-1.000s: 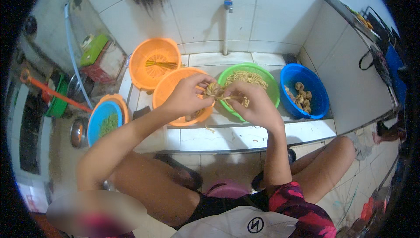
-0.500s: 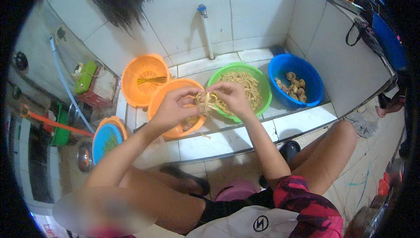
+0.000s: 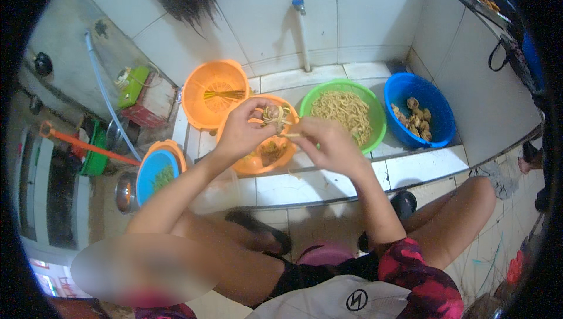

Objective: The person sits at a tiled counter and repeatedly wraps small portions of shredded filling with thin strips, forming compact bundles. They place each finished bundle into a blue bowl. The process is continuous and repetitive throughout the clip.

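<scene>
My left hand (image 3: 246, 128) pinches a small roll (image 3: 274, 116) wound round with pale, noodle-like strands, above the nearer orange basin (image 3: 287, 153). Just right of it, my right hand (image 3: 331, 143) is somewhat blurred, its fingers closed on a pale strand end running from the roll. Yellowish-brown bits lie inside that basin. Beyond my right hand, a green basin (image 3: 380, 121) holds a heap of long pale strands (image 3: 341, 111). Several finished-looking rolls (image 3: 417, 121) sit in the blue basin (image 3: 447, 121) at the right.
Another orange basin (image 3: 194, 93) with thin brown sticks (image 3: 224, 94) stands behind. At left are a light-blue basin (image 3: 143, 181) with green leaves, a hose (image 3: 108, 102) and a red box (image 3: 146, 108). A tap pipe (image 3: 304, 40) rises at the wall. A pink stool (image 3: 325, 253) is beneath me.
My right hand has moved right and slightly down, away from the roll, drawing the strand end outward. My left hand still holds the roll. The whole view has shifted a little.
</scene>
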`<state>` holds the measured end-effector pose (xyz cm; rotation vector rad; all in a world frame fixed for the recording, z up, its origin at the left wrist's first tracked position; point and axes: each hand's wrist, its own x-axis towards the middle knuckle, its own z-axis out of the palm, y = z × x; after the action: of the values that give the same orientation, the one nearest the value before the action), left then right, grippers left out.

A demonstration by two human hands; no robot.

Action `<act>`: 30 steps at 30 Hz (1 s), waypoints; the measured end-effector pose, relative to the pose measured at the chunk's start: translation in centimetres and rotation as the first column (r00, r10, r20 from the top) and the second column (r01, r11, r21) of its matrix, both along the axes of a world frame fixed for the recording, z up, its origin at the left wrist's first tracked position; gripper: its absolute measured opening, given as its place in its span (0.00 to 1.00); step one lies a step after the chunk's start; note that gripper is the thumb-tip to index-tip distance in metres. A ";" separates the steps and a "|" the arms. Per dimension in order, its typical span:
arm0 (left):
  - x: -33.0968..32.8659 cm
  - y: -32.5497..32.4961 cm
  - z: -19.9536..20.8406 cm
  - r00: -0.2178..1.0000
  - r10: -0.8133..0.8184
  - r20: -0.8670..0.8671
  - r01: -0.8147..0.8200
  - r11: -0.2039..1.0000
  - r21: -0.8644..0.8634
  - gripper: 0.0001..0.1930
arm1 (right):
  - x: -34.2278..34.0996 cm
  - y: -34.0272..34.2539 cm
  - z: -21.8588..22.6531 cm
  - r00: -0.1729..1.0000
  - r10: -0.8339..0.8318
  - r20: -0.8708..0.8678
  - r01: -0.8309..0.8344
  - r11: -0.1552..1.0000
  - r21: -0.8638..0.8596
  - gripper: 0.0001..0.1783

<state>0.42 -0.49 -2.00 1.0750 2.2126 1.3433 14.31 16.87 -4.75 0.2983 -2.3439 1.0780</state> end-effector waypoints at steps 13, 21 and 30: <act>1.0 0.4 -0.1 0.944 0.112 0.310 -0.096 0.993 -0.069 0.19 | 1.8 1.2 2.5 0.978 0.187 0.092 -0.197 0.973 0.117 0.07; 1.0 0.6 -1.0 0.860 0.211 0.464 -0.213 0.976 -0.048 0.18 | 1.8 -0.1 2.5 0.949 0.306 0.071 -0.312 0.945 0.102 0.07; 2.2 0.4 -0.1 0.993 -0.059 0.102 0.075 0.984 -0.163 0.19 | 1.2 1.3 2.1 0.996 0.051 -0.073 -0.056 0.997 -0.062 0.06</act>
<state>2.65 -0.09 -2.10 0.9924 2.1549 1.1353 15.54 18.16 -2.70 0.3719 -2.2454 1.1462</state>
